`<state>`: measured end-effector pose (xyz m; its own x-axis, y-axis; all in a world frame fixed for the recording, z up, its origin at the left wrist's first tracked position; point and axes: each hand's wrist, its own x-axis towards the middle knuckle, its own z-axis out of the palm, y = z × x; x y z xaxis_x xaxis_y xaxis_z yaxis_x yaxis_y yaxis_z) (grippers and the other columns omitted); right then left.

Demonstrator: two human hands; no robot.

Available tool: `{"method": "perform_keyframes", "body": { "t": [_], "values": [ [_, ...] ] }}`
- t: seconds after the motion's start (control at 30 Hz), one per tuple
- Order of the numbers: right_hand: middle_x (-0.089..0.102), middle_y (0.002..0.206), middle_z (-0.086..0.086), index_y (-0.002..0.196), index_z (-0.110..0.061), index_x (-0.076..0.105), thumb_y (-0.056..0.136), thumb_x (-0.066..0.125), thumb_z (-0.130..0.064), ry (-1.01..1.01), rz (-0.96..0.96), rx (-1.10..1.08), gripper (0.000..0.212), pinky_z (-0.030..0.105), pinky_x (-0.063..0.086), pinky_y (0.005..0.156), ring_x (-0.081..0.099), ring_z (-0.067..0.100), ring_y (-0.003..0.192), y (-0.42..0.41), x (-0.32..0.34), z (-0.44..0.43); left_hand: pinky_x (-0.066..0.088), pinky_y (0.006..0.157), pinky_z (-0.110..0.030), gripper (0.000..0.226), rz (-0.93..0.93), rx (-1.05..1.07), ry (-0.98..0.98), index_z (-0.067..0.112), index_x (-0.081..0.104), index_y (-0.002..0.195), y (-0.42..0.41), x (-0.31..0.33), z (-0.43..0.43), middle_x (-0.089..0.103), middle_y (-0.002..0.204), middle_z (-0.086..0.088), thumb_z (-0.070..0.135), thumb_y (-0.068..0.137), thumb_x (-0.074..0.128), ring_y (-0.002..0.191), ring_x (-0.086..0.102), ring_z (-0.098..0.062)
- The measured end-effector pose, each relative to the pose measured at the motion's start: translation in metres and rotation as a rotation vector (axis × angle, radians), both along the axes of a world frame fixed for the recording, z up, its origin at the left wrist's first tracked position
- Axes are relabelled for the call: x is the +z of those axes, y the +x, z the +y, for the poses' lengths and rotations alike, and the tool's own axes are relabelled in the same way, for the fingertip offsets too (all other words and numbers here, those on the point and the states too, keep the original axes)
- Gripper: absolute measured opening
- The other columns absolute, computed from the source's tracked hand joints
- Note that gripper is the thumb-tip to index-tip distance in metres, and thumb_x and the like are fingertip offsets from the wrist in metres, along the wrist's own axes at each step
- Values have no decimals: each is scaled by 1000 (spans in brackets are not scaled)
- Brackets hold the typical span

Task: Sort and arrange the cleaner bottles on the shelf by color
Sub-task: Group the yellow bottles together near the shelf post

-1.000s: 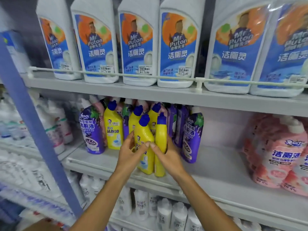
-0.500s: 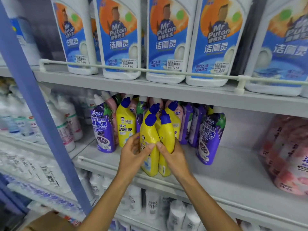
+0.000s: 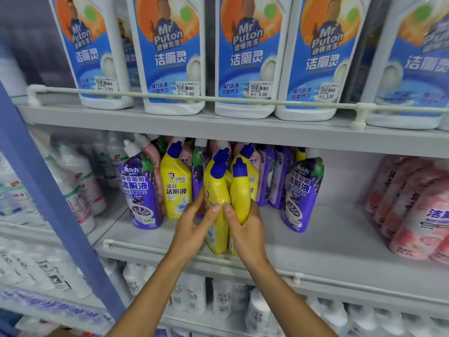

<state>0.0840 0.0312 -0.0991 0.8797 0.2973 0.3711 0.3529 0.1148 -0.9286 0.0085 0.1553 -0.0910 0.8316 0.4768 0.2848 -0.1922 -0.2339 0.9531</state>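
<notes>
While I watch through the head camera, my left hand (image 3: pixel 192 229) grips the first yellow bottle (image 3: pixel 217 190) and my right hand (image 3: pixel 247 232) grips the second yellow bottle (image 3: pixel 240 190). The two bottles are side by side and touching. The fingers of each hand are clamped round its own bottle, with the thumbs on the front, almost meeting. Both bottles have blue caps and sit low over the near edge of the middle shelf (image 3: pixel 328 249); I cannot tell whether their bases rest on it. Farther back, a mixed cluster holds a third yellow bottle (image 3: pixel 175 188) to the left, a purple bottle (image 3: pixel 141 193) beyond that, and another purple bottle (image 3: pixel 302 190) to the right. Pink bottles (image 3: pixel 418 210) stand well apart at the far right. White bottles (image 3: pixel 170 57) with blue labels line the upper shelf (image 3: pixel 243 128).
</notes>
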Motion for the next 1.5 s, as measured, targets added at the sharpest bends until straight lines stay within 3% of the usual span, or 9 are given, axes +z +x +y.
{"method": "perform_keyframes", "body": {
  "t": [0.23, 0.33, 0.47, 0.93, 1.13, 1.27, 1.37, 1.43, 1.5],
  "values": [
    [69, 116, -13, 132, -26, 52, 93, 68, -46, -12, -10, -58, 47, 14, 52, 84, 65, -3, 105, -21, 4, 22, 53, 100, -27, 29, -131, 10, -127, 23, 65, 127, -7, 1, 5, 73, 123, 6, 34, 100, 65, 121, 66, -12],
    [70, 118, -11, 137, -24, 51, 94, 68, -44, -5, -10, -57, 50, 15, 53, 86, 66, -1, 107, -24, 4, 25, 52, 99, -21, 30, -128, -25, -150, 24, 65, 130, -10, 3, 5, 72, 127, 9, 26, 101, 58, 123, 65, -9],
    [70, 121, -12, 139, -24, 51, 94, 67, -46, -25, -15, -42, 52, 18, 54, 88, 66, 0, 109, -23, 4, 22, 50, 100, -18, 32, -99, -53, -178, 34, 62, 131, -14, 3, 3, 69, 132, 16, 32, 100, 58, 127, 61, -4],
    [71, 115, -15, 135, -25, 56, 95, 61, -51, -109, -22, 34, 47, 25, 54, 91, 67, 0, 107, -15, 8, 8, 51, 94, -15, 33, -87, -34, -205, 34, 63, 128, -20, 5, 1, 71, 127, 17, 38, 95, 61, 123, 63, -1],
    [67, 130, -17, 141, -26, 57, 100, 55, -48, -139, -44, 134, 47, 11, 47, 96, 60, -6, 120, 0, 15, -14, 51, 110, -44, 50, -57, 138, -168, 21, 63, 133, -34, 14, 31, 69, 129, 8, 46, 91, 69, 120, 65, -5],
    [63, 135, -18, 139, -29, 57, 95, 54, -64, -165, -58, 99, 56, 13, 46, 101, 56, -11, 123, 20, 23, -29, 55, 102, -40, 39, -150, 278, -94, 21, 67, 125, -58, 38, 60, 73, 121, 0, 42, 92, 68, 114, 69, -15],
    [66, 133, -8, 137, -25, 60, 99, 53, -57, -121, -46, 16, 50, 22, 49, 101, 61, -4, 120, 42, 37, -37, 57, 94, -40, 22, -270, 431, -59, 24, 71, 112, -70, 56, 90, 75, 113, -8, 37, 95, 70, 109, 72, -26],
    [69, 125, 2, 130, -22, 63, 99, 52, -57, -92, -63, -40, 48, 30, 51, 99, 64, 8, 113, 60, 50, -38, 58, 93, -42, 15, -333, 541, -79, 26, 71, 104, -68, 66, 116, 75, 109, -14, 33, 91, 67, 105, 72, -31],
    [67, 121, 3, 126, -20, 63, 98, 51, -62, -99, -110, -112, 52, 36, 50, 96, 62, 21, 110, 80, 63, -35, 57, 90, -37, 12, -330, 614, -89, 27, 69, 102, -61, 77, 138, 74, 104, -7, 28, 90, 66, 98, 71, -22]
  ]
}}
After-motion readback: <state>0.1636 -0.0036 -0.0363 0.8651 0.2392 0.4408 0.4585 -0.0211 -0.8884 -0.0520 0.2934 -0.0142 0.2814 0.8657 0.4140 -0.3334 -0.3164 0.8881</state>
